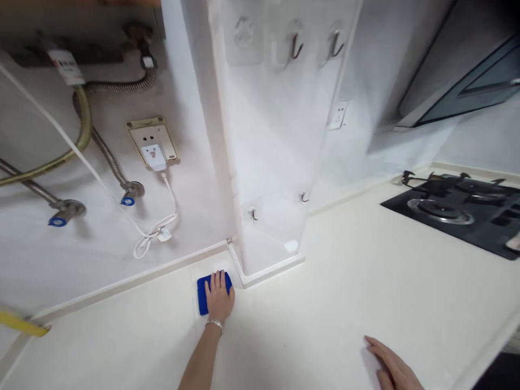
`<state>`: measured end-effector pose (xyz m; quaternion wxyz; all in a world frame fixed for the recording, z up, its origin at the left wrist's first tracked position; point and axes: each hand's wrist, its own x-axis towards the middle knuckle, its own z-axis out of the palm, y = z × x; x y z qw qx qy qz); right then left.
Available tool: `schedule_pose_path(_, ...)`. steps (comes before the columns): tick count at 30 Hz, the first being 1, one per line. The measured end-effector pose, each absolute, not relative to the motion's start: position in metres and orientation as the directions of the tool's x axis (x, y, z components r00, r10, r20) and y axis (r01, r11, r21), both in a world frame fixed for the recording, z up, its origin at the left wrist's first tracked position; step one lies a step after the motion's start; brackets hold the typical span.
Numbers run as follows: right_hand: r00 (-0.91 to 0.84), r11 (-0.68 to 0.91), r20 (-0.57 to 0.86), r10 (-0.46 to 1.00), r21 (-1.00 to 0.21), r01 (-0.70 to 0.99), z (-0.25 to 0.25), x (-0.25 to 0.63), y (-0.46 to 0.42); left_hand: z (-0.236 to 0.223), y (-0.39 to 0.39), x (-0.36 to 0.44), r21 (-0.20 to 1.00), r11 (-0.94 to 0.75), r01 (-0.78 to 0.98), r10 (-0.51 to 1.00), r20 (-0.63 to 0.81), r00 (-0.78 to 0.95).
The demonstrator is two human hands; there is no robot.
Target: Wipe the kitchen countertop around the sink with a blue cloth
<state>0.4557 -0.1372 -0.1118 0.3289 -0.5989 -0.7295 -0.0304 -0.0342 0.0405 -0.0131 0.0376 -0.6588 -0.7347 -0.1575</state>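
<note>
My left hand point(220, 298) lies flat on a folded blue cloth point(202, 297), its fingers stretched out and pressing the cloth against the white countertop point(325, 303). The cloth sits by the back edge, close to the inner corner beside the boxed-in column point(276, 151). A silver bracelet point(215, 324) circles my left wrist. At the lower right, my right hand point(392, 364) is only partly in view, low over or resting on the countertop. Its fingers are extended and nothing shows in them.
A black gas stove point(459, 216) is set into the counter at right. Clear hooks point(296, 46) stick to the column. Left of it are a wall socket with a white plug point(153, 157), a coiled cord point(154, 234), valves point(65, 212) and a yellow pipe point(24, 324).
</note>
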Motion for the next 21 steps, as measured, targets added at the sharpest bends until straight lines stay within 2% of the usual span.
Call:
schedule_pose_path(6,-0.048,0.309,0.541,0.840,-0.404,0.861,-0.129,0.451,-0.131,-0.019,-0.019,0.006,0.194,0.019,0.981,0.970,0.234,-0.065)
schedule_pose_path(12,-0.041,0.337,0.609,0.792,-0.381,0.861,-0.124,0.442,-0.124,-0.020,-0.077,0.069,0.208,-0.037,0.978,0.980,0.199,-0.005)
schedule_pose_path(21,-0.079,0.392,0.632,0.771,-0.373,0.841,-0.106,0.441,-0.133,0.004,-0.174,0.188,0.500,-0.205,0.842,0.971,-0.005,0.239)
